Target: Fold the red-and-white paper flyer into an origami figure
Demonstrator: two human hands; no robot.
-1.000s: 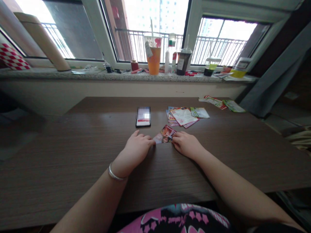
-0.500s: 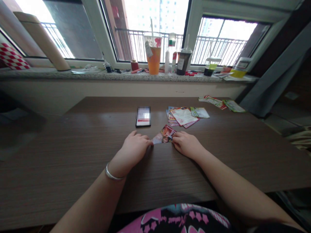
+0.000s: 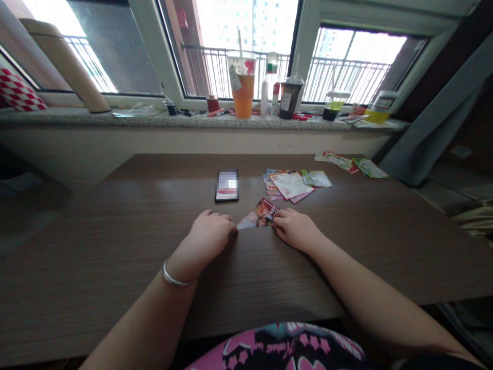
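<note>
A colourful folded paper leaflet [image 3: 259, 214] lies flat on the table between my hands, its lower edge nearly straight and its left end tapering to a point. My right hand [image 3: 296, 227] has its fingers closed on the leaflet's right end and covers that end. My left hand [image 3: 211, 235] rests on the table at the pointed left end, fingers curled down and together. Its thumb is right by the tip; whether it touches the paper I cannot tell. A silver bangle [image 3: 173, 277] circles the left wrist.
A phone [image 3: 227, 186] with a blurred screen lies beyond my left hand. Overlapping leaflets [image 3: 290, 184] lie beyond my right hand, with more leaflets [image 3: 370, 168] at the far right. Along the windowsill [image 3: 138, 121] stand a large orange drink cup [image 3: 243, 95], a dark cup [image 3: 290, 100] and bottles.
My left hand has slid slightly left, uncovering more of the leaflet's pointed tip. The right hand and the leaflet have hardly moved.
</note>
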